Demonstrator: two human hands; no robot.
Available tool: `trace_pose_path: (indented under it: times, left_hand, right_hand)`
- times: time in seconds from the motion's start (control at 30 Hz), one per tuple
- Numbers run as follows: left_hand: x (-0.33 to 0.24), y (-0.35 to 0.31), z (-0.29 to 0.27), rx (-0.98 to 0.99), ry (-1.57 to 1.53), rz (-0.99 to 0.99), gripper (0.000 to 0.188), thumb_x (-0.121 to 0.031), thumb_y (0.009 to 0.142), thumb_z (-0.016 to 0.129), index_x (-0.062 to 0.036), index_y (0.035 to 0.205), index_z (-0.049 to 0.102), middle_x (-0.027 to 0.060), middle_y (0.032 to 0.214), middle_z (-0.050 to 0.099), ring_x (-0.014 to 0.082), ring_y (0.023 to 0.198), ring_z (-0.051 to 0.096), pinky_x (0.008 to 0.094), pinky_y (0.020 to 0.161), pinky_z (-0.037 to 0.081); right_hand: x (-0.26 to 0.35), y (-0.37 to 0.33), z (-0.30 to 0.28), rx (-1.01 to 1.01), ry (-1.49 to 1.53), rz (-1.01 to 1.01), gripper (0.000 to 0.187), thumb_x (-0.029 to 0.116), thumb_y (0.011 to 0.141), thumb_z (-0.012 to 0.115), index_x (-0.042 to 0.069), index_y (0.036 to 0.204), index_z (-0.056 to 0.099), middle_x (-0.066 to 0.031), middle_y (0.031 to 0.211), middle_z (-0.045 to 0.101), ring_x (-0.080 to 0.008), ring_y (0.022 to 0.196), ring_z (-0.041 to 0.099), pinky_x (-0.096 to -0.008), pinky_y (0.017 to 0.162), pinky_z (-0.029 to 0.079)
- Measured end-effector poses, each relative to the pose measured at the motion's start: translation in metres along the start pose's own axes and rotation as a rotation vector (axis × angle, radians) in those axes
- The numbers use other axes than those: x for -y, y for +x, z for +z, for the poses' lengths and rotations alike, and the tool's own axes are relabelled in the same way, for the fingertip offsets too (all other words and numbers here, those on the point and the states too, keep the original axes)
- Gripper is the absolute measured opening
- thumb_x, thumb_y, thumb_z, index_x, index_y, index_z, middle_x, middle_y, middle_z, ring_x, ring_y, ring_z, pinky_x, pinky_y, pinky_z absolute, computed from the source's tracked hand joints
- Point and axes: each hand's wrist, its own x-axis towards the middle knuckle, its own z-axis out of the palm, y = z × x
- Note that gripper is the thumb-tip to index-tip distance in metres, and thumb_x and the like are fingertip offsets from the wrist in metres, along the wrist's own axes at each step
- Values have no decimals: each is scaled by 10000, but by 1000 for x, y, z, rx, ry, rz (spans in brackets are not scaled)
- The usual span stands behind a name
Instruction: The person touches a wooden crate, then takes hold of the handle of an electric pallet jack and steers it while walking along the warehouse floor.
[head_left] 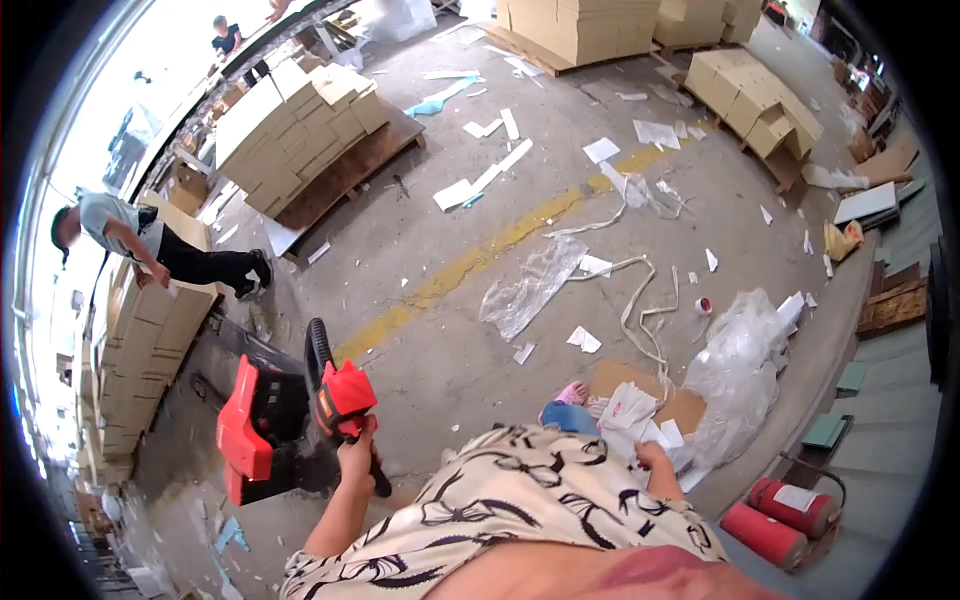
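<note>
A red and black electric pallet truck [246, 440] stands on the floor to my left. Its control handle [345, 392], with a black loop grip, rises beside the body. My left hand [357, 452] is closed around the near side of that handle. Down at my right side hangs my right hand [654, 456], its fingers curled; what they hold, if anything, I cannot make out. Beyond it, a heap of white sheets or bags [628, 410] lies on a flat brown cardboard piece [688, 408].
Cardboard boxes are stacked on a pallet [350, 180] ahead left, with more box stacks [755, 100] far right. A person [125, 235] stands by boxes [145, 340] at left. Plastic wrap [740, 365], straps [640, 290] and paper scraps litter the floor. Red fire extinguishers [765, 535] lie near right.
</note>
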Motion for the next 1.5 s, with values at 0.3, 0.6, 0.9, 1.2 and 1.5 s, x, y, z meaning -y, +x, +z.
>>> trace_pose_path:
  times: [0.3, 0.6, 0.9, 1.2, 1.5]
  left_hand:
    - [-64, -14, 161, -118, -55, 3, 442, -450, 709, 774, -111, 716, 491, -8, 550, 426, 140, 431, 438, 293, 411, 383]
    - [-138, -13, 326, -183, 13, -33, 385, -406, 706, 785, -107, 728, 544, -17, 530, 422, 130, 392, 423, 282, 385, 342]
    - [-206, -20, 452, -275, -62, -88, 415, -421, 695, 791, -109, 734, 519, -26, 548, 406, 118, 422, 415, 278, 395, 334]
    - [-243, -49, 609, -273, -136, -5, 373, -380, 714, 786, -74, 752, 575, -18, 536, 443, 108, 425, 436, 266, 400, 339]
    - [-252, -97, 780, -333, -66, -20, 341, -354, 727, 782, -86, 732, 571, -32, 550, 464, 90, 406, 407, 261, 385, 317]
  right_hand:
    - [135, 103, -197, -265, 4, -485, 454, 445, 886, 479, 36, 733, 602, -70, 567, 572, -197, 479, 564, -338, 443, 442]
    - [111, 233, -365, -120, 112, -220, 354, 402, 916, 493, 59, 914, 583, -59, 670, 570, -165, 449, 520, -309, 378, 421]
    - [272, 264, -559, -41, -214, -358, 456, 430, 910, 451, 17, 821, 622, -77, 626, 578, -197, 523, 586, -327, 491, 458]
    - [391, 342, -667, -8, -277, -447, 403, 386, 898, 543, 10, 855, 680, -76, 693, 636, -168, 595, 594, -331, 542, 472]
    - [487, 418, -808, 133, -604, -475, 454, 446, 883, 526, 16, 875, 671, -108, 708, 647, -210, 612, 622, -374, 558, 497]
